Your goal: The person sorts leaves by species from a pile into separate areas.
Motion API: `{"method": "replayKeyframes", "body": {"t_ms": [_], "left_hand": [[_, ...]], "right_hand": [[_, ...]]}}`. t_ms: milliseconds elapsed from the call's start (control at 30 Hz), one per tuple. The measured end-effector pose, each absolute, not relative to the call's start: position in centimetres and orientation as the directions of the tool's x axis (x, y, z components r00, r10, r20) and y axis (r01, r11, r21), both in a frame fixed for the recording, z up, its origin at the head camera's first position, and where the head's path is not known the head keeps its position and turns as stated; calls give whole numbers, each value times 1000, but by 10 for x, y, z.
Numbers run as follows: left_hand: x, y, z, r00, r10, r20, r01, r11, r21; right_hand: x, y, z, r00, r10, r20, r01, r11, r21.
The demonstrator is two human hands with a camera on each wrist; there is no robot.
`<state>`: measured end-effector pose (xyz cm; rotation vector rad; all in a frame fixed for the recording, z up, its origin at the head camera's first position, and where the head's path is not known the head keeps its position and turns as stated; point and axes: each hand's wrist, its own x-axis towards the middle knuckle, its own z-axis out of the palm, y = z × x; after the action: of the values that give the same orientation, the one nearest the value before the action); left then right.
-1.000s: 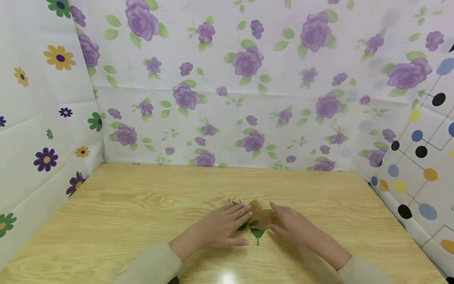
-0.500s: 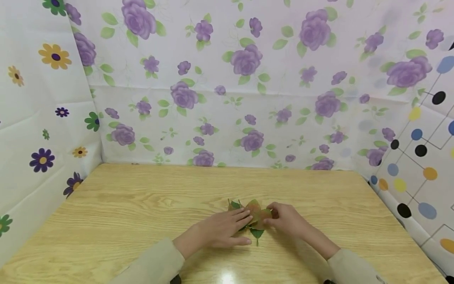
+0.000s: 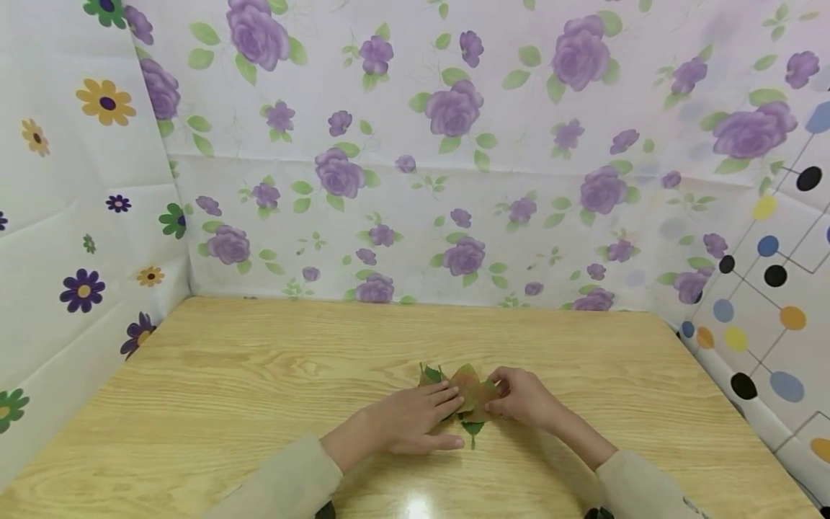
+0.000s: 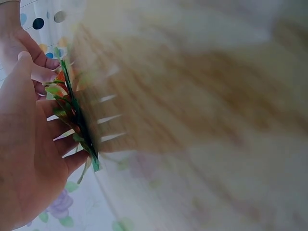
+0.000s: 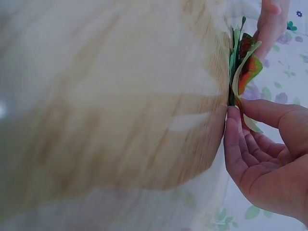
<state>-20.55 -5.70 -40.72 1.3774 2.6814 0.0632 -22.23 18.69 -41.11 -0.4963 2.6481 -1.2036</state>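
A small pile of leaves lies flat on the wooden table, green with orange-red patches. A darker green leaf pokes out at the near side, its stem toward me. My left hand rests palm down with straight fingers over the left part of the pile, hiding some of it. On the right, my right hand pinches the edge of a reddish-green leaf between thumb and fingers, the other fingers curled. Seen edge-on in the left wrist view, the leaves form a thin stack along the tabletop.
The light wooden table has a glare spot near its front edge. Behind it hangs a white sheet with purple roses. Flower-printed cloth covers the left side, dotted cloth the right.
My right hand has gone from lying with extended fingers beside the pile to pinching the edge of a leaf. My left hand stays on the leaves, nearly unmoved.
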Motion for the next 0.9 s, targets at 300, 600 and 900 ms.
{"method": "replayKeyframes", "body": {"t_ms": [300, 600, 900], "left_hand": [[-206, -56, -408, -576, 813, -92, 810, 582, 70], [-205, -57, -407, -584, 805, -106, 801, 593, 85], [-206, -56, -408, -585, 804, -109, 799, 594, 93]], "right_hand": [[-224, 189, -411, -918, -397, -7, -225, 534, -815], [-229, 188, -414, -930, -366, 17, -217, 512, -831], [-236, 187, -412, -944, -326, 44, -221, 529, -820]]}}
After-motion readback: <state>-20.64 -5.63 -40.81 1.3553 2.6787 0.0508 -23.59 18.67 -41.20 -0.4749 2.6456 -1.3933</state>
